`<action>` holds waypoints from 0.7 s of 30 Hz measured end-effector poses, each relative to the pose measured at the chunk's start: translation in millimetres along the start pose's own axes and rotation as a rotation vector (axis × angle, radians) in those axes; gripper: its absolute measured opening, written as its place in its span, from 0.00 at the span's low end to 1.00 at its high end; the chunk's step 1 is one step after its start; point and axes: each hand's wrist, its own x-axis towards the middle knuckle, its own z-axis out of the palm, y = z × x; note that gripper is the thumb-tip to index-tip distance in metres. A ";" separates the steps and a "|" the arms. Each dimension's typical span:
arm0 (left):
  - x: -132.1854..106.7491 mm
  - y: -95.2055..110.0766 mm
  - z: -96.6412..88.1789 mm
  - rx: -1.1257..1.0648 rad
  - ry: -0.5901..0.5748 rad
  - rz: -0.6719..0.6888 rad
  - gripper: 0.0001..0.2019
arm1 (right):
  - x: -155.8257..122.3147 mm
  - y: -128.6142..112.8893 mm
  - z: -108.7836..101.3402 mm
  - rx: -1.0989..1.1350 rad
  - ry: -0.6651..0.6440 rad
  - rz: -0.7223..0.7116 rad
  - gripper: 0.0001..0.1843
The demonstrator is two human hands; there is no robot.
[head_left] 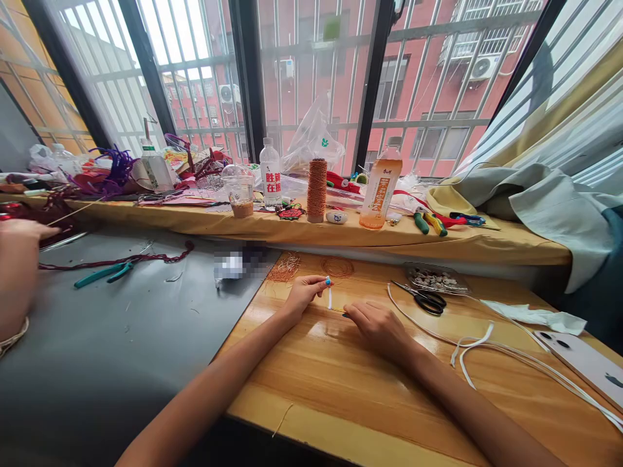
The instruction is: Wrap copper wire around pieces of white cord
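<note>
Over the wooden table, my left hand (306, 294) is closed in a pinch on a short white cord (329, 298). A small blue piece (328, 281) shows at its fingertips; I cannot tell what it is. My right hand (378, 326) is lower and to the right, fingers closed on a thin yellowish strand (337, 310) that reaches the cord's lower end. Something small and dark shows under its fingertips. Behind my hands lie a coil of copper-coloured wire (337, 266) and a heap of short wire pieces (286, 266).
Black scissors (428, 301), a clear tray of small pieces (438, 279), white cords (516, 353) and a phone (584, 366) lie right. Left, another person's hand (19, 240) works by teal pliers (104, 273). Bottles and a wound spool (317, 191) line the ledge (287, 233).
</note>
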 end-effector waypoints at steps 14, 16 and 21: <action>2.1 -3.3 -1.7 -0.040 -0.003 -0.065 0.20 | 7.5 -6.7 9.0 -0.085 -0.113 0.144 0.14; 1.8 -2.9 -1.1 -0.025 0.000 -0.067 0.20 | 8.0 -7.3 7.2 -0.138 -0.072 0.104 0.13; 1.5 -4.8 -1.1 0.007 -0.044 -0.039 0.19 | 8.7 -6.4 7.3 -0.265 0.016 0.071 0.12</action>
